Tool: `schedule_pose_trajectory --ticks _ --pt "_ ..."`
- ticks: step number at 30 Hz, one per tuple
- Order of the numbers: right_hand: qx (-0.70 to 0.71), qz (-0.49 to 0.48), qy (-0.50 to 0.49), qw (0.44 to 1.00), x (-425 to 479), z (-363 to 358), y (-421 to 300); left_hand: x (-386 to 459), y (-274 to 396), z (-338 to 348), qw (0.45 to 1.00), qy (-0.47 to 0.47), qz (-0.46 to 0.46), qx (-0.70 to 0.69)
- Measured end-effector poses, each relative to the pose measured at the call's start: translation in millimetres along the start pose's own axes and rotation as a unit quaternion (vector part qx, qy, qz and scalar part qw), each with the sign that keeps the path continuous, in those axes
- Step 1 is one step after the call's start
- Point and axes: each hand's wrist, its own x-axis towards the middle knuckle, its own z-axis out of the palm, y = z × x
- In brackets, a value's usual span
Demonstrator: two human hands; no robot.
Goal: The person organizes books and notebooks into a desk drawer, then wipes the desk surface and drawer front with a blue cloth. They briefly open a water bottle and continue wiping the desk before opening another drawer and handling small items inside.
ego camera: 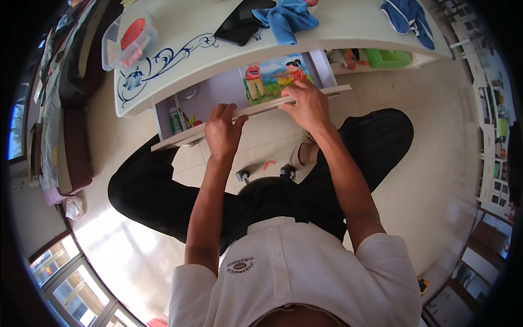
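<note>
A drawer (220,92) is pulled out from under the white table, towards my lap. Both my hands grip its front panel (261,107) by the top edge. My left hand (222,128) sits left of the panel's middle, fingers over the inside and thumb at the front. My right hand (307,103) holds the panel farther right, partly covering a picture book (259,88) with cartoon figures that lies in the drawer. In the drawer's left end are a green and white tube (175,120), a small yellow and red item (194,121) and a clear round object (189,93).
On the white tabletop (179,24) lie a black smartphone (241,22), a blue cloth (288,20), another blue cloth (408,20) and a clear plastic box (112,45) with a red lid. A green bin (388,58) stands in the opening at right. A sofa (75,151) stands at left.
</note>
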Motion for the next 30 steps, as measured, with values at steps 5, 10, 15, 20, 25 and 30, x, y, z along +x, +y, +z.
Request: schedule_pose_trajectory --ticks 5,10,15,20,25,30 --pt "-0.061 0.0 0.129 0.99 19.8 20.3 3.4 8.9 -7.5 -1.0 0.992 0.122 0.042 0.001" --pt "-0.116 0.09 0.078 0.986 29.6 29.8 -6.3 5.8 -20.4 0.0 0.984 0.164 -0.017 -0.073" --pt "-0.095 0.108 0.075 0.987 38.0 46.8 10.3 20.9 -35.8 8.9 0.968 0.14 -0.128 -0.166" --pt "-0.074 0.115 0.078 0.987 55.9 51.7 15.0 40.2 -56.5 21.1 0.973 0.124 -0.148 -0.129" --pt "-0.057 0.107 0.115 0.986 72.0 62.2 18.8 57.6 -64.8 25.8 0.972 0.145 -0.129 -0.133" --pt "-0.038 0.1 0.119 0.987 75.3 66.8 22.4 63.8 -65.6 26.8 0.97 0.135 -0.159 -0.128"
